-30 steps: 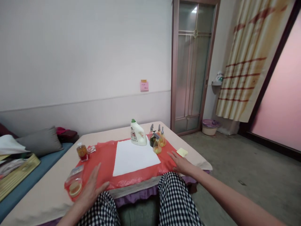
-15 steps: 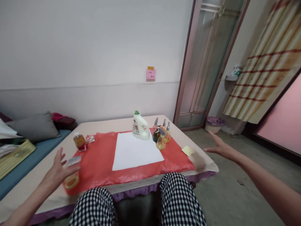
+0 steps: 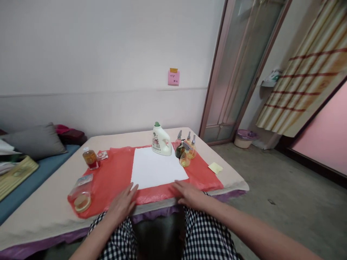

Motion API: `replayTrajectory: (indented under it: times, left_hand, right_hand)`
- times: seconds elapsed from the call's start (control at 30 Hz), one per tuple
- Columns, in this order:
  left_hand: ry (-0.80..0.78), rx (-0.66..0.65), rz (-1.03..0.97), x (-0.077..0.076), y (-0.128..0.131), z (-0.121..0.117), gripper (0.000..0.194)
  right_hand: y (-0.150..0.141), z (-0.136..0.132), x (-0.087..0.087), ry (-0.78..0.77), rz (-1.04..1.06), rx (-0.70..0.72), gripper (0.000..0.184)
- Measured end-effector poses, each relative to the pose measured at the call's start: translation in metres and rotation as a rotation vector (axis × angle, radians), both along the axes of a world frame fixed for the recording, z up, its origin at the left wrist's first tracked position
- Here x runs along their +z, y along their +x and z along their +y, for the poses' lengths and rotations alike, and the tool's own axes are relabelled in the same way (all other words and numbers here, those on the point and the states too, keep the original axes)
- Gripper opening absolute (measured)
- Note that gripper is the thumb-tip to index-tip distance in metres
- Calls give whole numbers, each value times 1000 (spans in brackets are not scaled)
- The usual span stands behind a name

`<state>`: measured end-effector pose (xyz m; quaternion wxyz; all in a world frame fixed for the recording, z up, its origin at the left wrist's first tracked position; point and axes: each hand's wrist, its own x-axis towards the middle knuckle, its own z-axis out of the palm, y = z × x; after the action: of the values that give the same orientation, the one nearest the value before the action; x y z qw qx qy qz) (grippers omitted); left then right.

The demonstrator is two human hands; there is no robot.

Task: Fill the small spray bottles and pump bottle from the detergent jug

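A red cloth [image 3: 116, 173] covers the low table [image 3: 54, 206], with a white sheet [image 3: 155, 168] lying on its middle. My left hand [image 3: 123, 204] rests flat and open on the cloth's near edge, fingertips touching the sheet's near left corner. Palm down, my right hand [image 3: 189, 193] lies open on the near edge just below the sheet's right corner. Neither hand holds anything. A white jug with a green cap [image 3: 160, 140] stands behind the sheet. Small spray bottles [image 3: 185, 150] with yellow and dark liquid cluster to its right.
An amber bottle [image 3: 90, 159] and a small clear packet [image 3: 102, 155] sit at the cloth's far left. A clear lidded cup [image 3: 80, 196] lies at the near left corner. A yellow note [image 3: 215, 167] is on the table's right. A grey cushion [image 3: 35, 141] lies left; a basin [image 3: 245, 138] stands by the door.
Both hands were raised and spread wide half a second ago; they have come down and inward onto the near edge of the red cloth by the white sheet.
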<state>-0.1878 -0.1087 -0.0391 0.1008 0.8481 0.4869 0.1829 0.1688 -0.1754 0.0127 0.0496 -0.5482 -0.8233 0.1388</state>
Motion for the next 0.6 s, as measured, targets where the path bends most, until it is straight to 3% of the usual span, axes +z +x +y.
replayTrajectory:
  times: [0.1, 0.2, 0.3, 0.47, 0.6]
  left_hand:
    - [61, 15, 111, -11, -8, 2, 51]
    - [75, 108, 117, -15, -24, 7, 49]
    - [51, 189, 65, -20, -37, 9, 44]
    - [24, 195, 10, -27, -40, 11, 41]
    - [39, 171, 15, -28, -34, 13, 43]
  right_hand:
    - [-41, -10, -1, -43, -53, 210, 73]
    - [-44, -3, 5, -62, -136, 256, 57]
    - [-15, 22, 13, -58, -246, 104, 30]
    - [38, 54, 16, -60, -376, -200, 35]
    - [33, 56, -3, -117, -378, -238, 34]
